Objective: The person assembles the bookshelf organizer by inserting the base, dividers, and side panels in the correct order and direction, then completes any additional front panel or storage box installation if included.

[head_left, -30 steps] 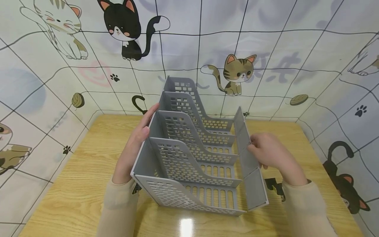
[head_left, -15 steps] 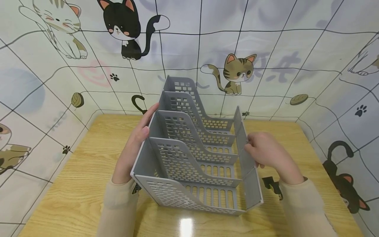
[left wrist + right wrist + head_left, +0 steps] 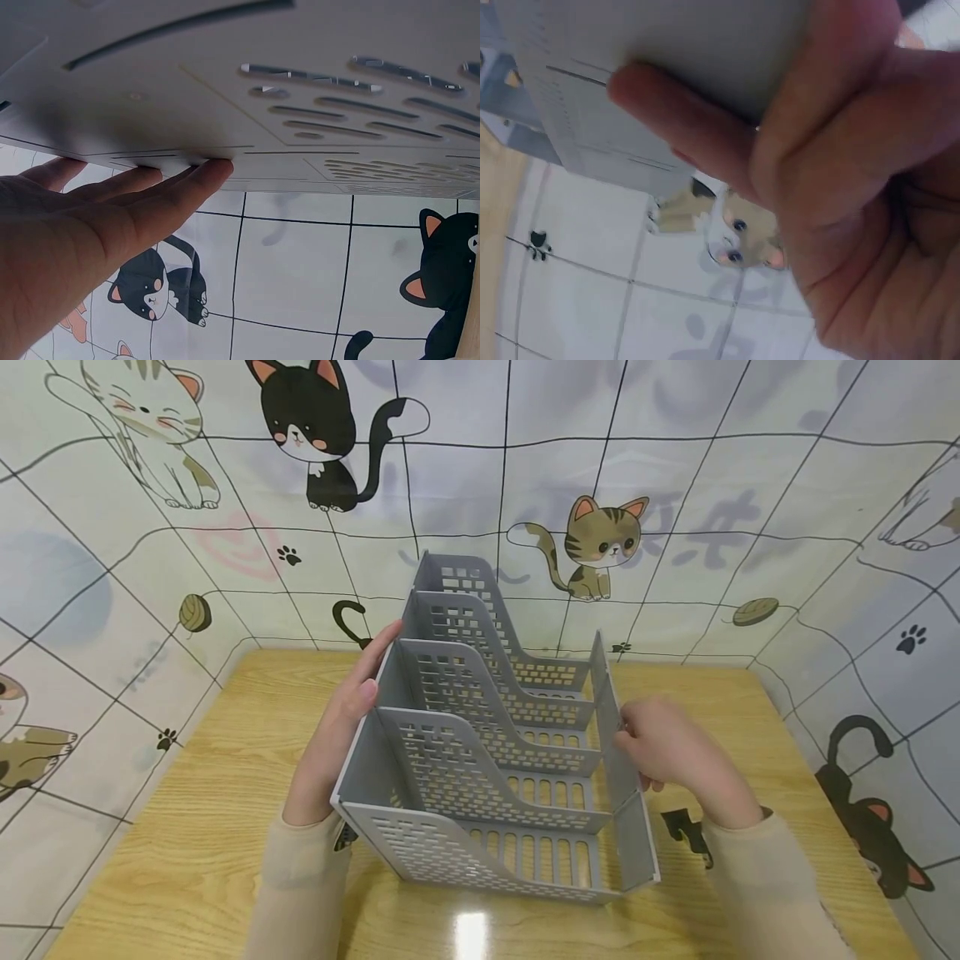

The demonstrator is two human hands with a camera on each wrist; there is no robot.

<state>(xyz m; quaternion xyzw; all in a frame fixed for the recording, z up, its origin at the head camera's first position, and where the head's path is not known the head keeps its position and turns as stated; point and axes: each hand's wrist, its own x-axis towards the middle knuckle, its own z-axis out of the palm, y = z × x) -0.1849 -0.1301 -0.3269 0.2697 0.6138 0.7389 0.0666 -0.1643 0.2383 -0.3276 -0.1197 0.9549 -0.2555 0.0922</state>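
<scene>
A grey plastic file rack (image 3: 457, 777) with several perforated dividers stands on the wooden table. My left hand (image 3: 345, 710) lies along its left outer side, and in the left wrist view the nearly straight fingers (image 3: 180, 199) touch that grey wall (image 3: 165, 120). At the rack's right, low ends, my right hand (image 3: 671, 752) pinches a long, narrow grey panel (image 3: 636, 843) by its middle. The panel stands upright along the divider ends, its near end sticking out slightly to the right. In the right wrist view, curled fingers (image 3: 825, 142) press against the panel (image 3: 712, 45).
The wooden table (image 3: 195, 793) spreads around the rack. Behind and at both sides rises a white cloth backdrop (image 3: 465, 493) printed with grid lines and cartoon cats. A small black piece (image 3: 686, 831) shows beside the right sleeve.
My right hand has moved the panel left, closer to the divider ends, most clearly at its near end. The left hand and the rack have stayed in place.
</scene>
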